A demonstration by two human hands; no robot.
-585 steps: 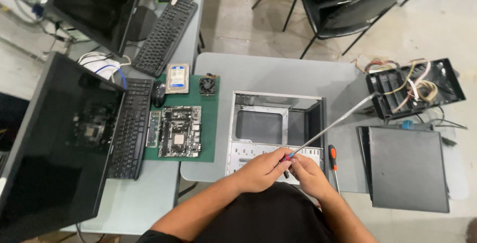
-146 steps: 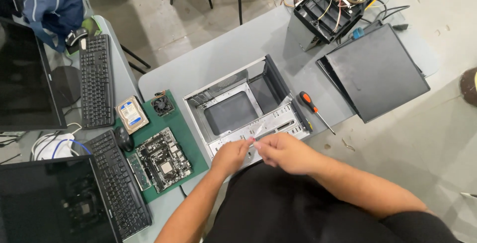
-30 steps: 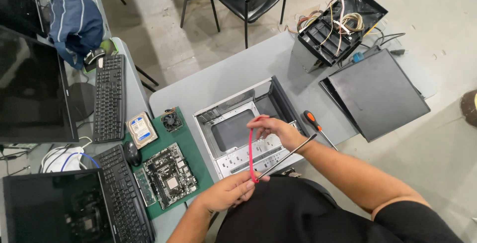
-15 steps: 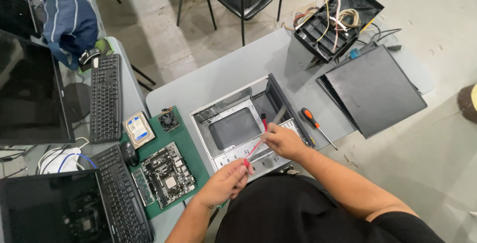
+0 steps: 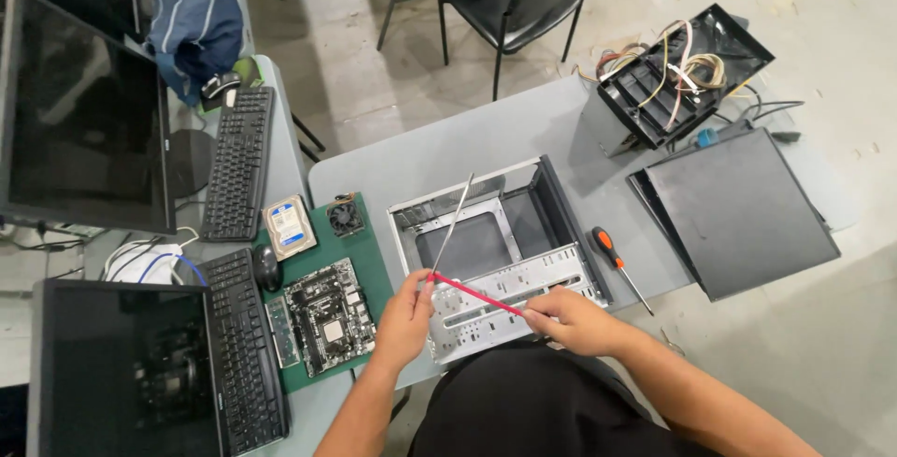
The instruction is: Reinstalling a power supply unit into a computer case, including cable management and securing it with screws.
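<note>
1. While both hands sit at the near edge of the open computer case, a red cable spans between them: left hand pinches one end, right hand the other.
2. Cable axis runs from upper-left down to lower-right over the case's front panel; both grips closed on it, equally near.
3. Long metal rod rises from the left hand across the case.
4. Versus half a second ago: right hand is lower, off the case interior, and the cable lies flatter.

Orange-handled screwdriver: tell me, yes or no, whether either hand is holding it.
No. The orange-handled screwdriver lies on the grey table right of the open computer case, while both hands hold a red cable.
</note>
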